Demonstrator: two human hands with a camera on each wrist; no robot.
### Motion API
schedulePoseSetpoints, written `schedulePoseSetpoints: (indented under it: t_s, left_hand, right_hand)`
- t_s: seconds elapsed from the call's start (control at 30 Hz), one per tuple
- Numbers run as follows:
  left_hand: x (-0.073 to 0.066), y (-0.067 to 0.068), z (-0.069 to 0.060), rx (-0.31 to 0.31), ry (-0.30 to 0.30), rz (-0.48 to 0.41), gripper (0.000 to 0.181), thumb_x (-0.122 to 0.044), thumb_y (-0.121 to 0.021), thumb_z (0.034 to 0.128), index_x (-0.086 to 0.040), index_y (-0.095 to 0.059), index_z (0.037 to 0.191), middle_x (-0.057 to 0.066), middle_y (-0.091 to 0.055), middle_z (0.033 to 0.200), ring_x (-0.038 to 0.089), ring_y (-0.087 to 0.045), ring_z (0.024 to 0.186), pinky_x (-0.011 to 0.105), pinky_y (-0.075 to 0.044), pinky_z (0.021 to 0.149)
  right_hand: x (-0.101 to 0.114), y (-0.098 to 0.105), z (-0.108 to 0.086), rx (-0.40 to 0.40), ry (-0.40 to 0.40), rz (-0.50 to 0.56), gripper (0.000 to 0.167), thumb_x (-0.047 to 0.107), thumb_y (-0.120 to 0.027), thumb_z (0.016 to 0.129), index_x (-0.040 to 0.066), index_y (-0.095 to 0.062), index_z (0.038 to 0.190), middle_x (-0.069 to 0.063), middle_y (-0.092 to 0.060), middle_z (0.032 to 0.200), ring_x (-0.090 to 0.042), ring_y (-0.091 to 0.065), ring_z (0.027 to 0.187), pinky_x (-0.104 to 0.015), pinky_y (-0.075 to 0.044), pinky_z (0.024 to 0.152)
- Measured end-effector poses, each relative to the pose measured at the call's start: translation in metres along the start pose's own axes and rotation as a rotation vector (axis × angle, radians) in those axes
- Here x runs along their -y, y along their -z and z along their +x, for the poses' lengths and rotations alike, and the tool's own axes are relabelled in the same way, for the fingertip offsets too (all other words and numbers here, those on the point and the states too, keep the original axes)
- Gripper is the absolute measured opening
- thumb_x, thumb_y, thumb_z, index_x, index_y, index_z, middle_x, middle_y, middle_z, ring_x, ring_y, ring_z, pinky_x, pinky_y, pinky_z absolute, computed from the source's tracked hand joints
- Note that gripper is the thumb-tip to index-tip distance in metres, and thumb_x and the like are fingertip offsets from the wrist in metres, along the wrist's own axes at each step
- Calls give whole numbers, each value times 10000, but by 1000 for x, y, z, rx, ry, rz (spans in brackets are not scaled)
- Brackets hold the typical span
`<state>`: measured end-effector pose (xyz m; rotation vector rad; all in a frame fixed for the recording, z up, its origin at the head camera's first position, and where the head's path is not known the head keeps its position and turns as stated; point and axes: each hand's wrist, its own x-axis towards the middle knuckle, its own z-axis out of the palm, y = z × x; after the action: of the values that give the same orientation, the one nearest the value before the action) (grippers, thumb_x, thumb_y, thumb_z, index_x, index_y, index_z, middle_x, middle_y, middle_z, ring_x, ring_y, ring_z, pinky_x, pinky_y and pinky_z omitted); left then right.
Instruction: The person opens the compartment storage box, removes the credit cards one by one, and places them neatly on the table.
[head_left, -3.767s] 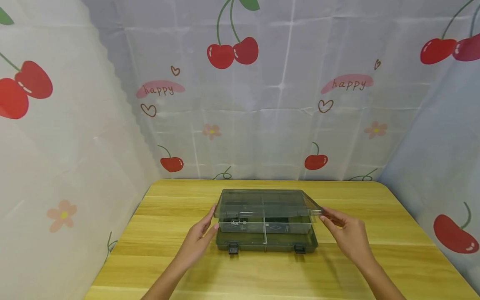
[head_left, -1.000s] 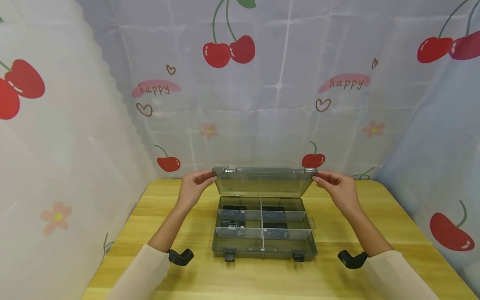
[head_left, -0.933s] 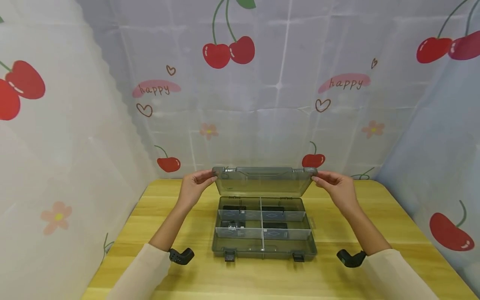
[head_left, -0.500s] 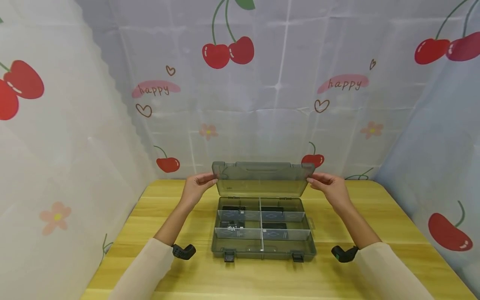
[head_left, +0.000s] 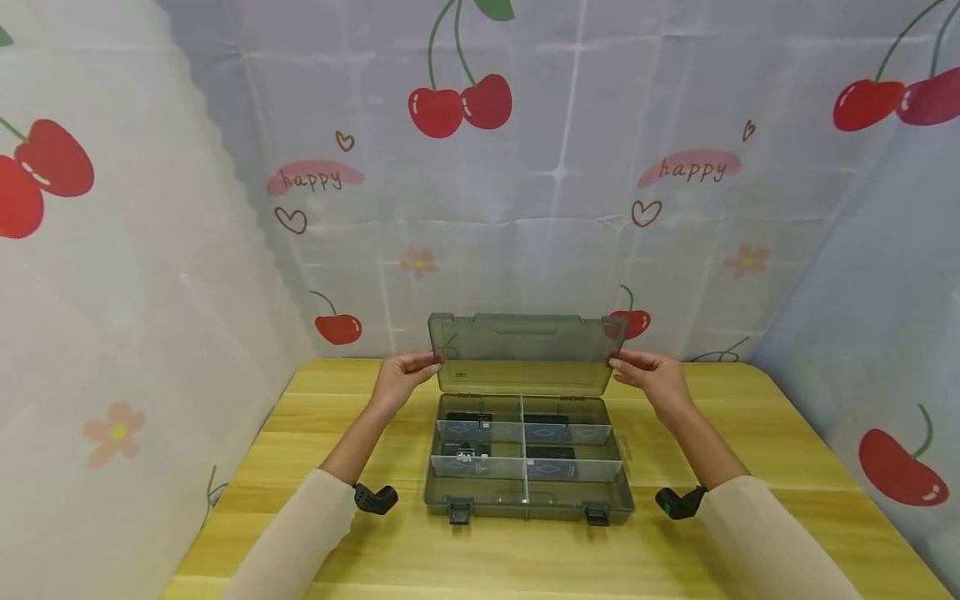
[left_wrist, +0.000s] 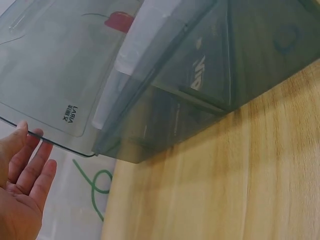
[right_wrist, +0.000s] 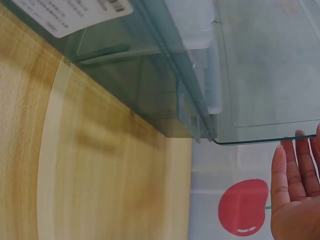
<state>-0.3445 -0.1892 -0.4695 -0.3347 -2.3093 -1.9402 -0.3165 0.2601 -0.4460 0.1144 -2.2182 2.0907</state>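
A smoky see-through lid (head_left: 525, 350) stands raised at the back of a divided box (head_left: 525, 510) in the head view. My left hand (head_left: 397, 382) pinches the lid's left edge and my right hand (head_left: 656, 382) its right edge. In the left wrist view, the thumb and fingertips of the left hand (left_wrist: 22, 185) meet the lid's rim (left_wrist: 65, 147). The right hand (right_wrist: 297, 185) has its fingertips at the rim of the lid (right_wrist: 275, 75) in the right wrist view. Dark flat packets (head_left: 551, 452) lie in the rear and middle compartments; the front two hold nothing visible.
The box stands on a wooden table (head_left: 525, 567), with two dark latches (head_left: 460, 512) hanging at its front. A cherry-printed curtain (head_left: 487, 250) rises behind the table's back edge and along both sides. A black device (head_left: 375, 499) is on each wrist.
The lid, low over the box at first, has swung up and back to nearly upright. Both hands have risen with it, and lately slid a little lower and inward along its sides.
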Motion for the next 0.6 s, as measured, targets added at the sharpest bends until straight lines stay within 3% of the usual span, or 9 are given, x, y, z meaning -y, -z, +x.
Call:
schedulePoseSetpoints:
  t_s: [0.2,0.43,0.6]
  left_hand:
    - [12,-2,5,13,16,-18,286,-27,-695,956,64,-698,1227,245,-695,1200,410,-642,1171,384,-567,960]
    - [21,-1,8,37,31,-8,294,-23,-697,952,51,-699,1237,210,-707,1197,376,-664,1149,427,-561,967]
    - [23,-3,10,62,-2,-8,306,4,-691,946,65,-688,1246,226,-701,1202,415,-645,1164,421,-558,969]
  right_hand:
    - [-7,0,5,6,-11,1,595,232,-741,947,-134,-546,1374,154,-740,974,-113,-734,960,-271,-604,839]
    - [-16,-1,11,18,-33,16,527,223,-739,947,-92,-599,1346,143,-743,983,-66,-717,957,-363,-586,906]
    - [-21,-4,11,4,-65,30,503,180,-732,954,-75,-591,1364,137,-732,982,-49,-714,928,-337,-598,886]
